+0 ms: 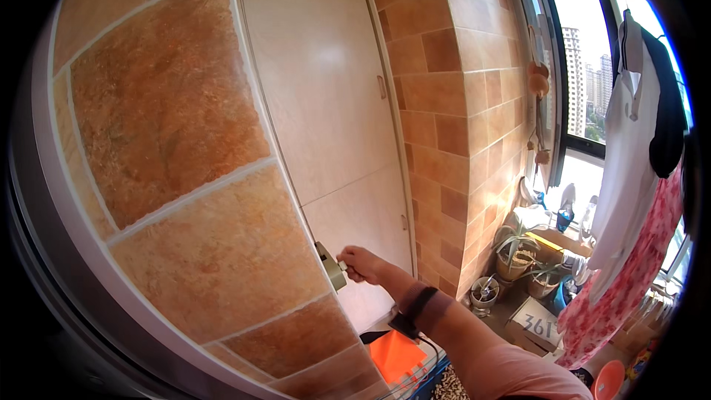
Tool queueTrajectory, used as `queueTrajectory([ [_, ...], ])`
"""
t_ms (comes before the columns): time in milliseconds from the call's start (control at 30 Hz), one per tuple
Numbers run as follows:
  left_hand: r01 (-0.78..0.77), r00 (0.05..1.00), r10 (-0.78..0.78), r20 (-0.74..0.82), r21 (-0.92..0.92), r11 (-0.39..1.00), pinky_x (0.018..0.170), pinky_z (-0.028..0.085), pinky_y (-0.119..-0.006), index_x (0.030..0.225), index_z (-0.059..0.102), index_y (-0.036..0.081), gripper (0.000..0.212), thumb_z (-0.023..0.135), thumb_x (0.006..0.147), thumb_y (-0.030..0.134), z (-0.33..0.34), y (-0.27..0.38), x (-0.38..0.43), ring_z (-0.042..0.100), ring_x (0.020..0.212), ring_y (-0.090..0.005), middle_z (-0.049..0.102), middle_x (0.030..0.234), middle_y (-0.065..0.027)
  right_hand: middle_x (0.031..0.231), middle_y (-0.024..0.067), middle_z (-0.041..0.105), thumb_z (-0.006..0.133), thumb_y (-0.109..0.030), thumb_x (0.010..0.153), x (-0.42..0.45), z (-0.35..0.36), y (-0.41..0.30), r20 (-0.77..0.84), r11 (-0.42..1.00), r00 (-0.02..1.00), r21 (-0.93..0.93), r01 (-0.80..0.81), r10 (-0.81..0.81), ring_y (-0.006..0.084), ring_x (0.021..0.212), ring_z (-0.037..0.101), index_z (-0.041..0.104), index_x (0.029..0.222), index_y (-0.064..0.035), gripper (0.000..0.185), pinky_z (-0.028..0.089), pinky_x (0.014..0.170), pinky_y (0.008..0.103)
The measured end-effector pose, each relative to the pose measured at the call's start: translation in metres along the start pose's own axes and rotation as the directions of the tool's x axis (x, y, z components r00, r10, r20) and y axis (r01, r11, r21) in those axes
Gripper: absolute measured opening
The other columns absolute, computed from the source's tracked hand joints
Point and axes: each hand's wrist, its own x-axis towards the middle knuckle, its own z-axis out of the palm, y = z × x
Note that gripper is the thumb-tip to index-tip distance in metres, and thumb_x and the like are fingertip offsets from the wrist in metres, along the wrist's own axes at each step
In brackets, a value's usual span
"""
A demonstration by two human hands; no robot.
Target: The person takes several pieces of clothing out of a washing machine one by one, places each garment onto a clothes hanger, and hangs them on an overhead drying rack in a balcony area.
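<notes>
My right hand (362,264) reaches in from the lower right, with its fingers closed around a small pale piece (342,265). That piece meets the face of an olive-green box (331,269) fixed at the edge of the tiled wall (216,244); whether it is a plug or a knob I cannot tell. Behind the hand stands a pale cabinet door (361,222), flat against its frame. A black strap (419,301) circles my wrist, with a dark device (404,324) and a cable on it. My left hand is out of view.
Below lie an orange sheet (395,356) and a blue basket (430,380) of peanut-like pieces (451,386). Potted plants (514,258) and a printed carton (533,322) stand near the window. A white garment (630,139) and pink patterned cloth (627,266) hang at right, above a red basin (609,380).
</notes>
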Motion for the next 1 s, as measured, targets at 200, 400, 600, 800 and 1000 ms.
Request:
queueTrajectory([
  [200, 0.123, 0.989, -0.121, 0.085, -0.014, 0.992, 0.079, 0.048, -0.031, 0.132, 0.054, 0.008, 0.059, 0.077, 0.079, 0.020, -0.009, 0.029, -0.020, 0.056, 0.094, -0.0138, 0.062, 0.108, -0.0056, 0.059, -0.0029, 0.036, 0.053, -0.012, 0.097, -0.167, 0.014, -0.032, 0.359, 0.990, 0.925, 0.104, 0.091, -0.123, 0.0074, 0.048, 0.034, 0.049, 0.092, -0.0073, 0.008, 0.028, 0.043, 0.0230],
  [400, -0.008, 0.992, 0.007, 0.128, 0.009, 1.000, 0.082, 0.049, -0.030, 0.138, 0.048, 0.011, 0.068, 0.078, 0.078, 0.021, 0.001, -0.037, 0.001, 0.056, 0.097, -0.0138, 0.061, 0.111, -0.0055, 0.061, -0.0005, 0.043, 0.055, -0.016, 0.096, -0.058, 0.037, -0.134, 0.177, 0.833, 0.831, 0.301, 0.464, -0.527, 0.0096, 0.049, 0.041, 0.049, 0.095, -0.0065, 0.011, 0.031, 0.044, 0.0232],
  [600, -0.066, 0.996, 0.064, 0.059, 0.036, 0.997, 0.078, 0.049, -0.030, 0.138, 0.048, 0.011, 0.069, 0.078, 0.079, 0.028, -0.005, -0.006, -0.004, 0.056, 0.094, -0.0131, 0.061, 0.109, -0.0046, 0.058, 0.0000, 0.039, 0.056, -0.020, 0.095, -0.008, 0.014, -0.010, -0.037, 1.000, 0.999, 0.006, -0.004, 0.004, 0.0107, 0.042, 0.035, 0.050, 0.089, -0.0070, 0.015, 0.025, 0.037, 0.0263],
  [800, -0.077, 0.992, 0.062, 0.105, 0.143, 0.987, 0.077, 0.048, -0.029, 0.136, 0.051, 0.011, 0.067, 0.080, 0.077, 0.026, -0.009, -0.006, -0.014, 0.055, 0.088, -0.0133, 0.061, 0.109, -0.0055, 0.058, -0.0019, 0.036, 0.055, -0.007, 0.094, -0.169, 0.033, -0.012, 0.063, 0.946, 0.983, 0.286, 0.150, -0.175, 0.0067, 0.043, 0.031, 0.048, 0.086, -0.0083, 0.012, 0.022, 0.039, 0.0227],
  [1000, -0.007, 0.993, 0.007, 0.118, -0.002, 1.000, 0.083, 0.048, -0.030, 0.136, 0.049, 0.008, 0.071, 0.081, 0.075, 0.023, -0.004, -0.020, -0.014, 0.055, 0.096, -0.0126, 0.060, 0.113, -0.0057, 0.062, 0.0013, 0.044, 0.057, -0.011, 0.093, -0.079, 0.062, -0.123, 0.115, 0.739, 0.826, 0.528, 0.419, -0.551, 0.0082, 0.043, 0.034, 0.051, 0.096, -0.0084, 0.008, 0.028, 0.041, 0.0223],
])
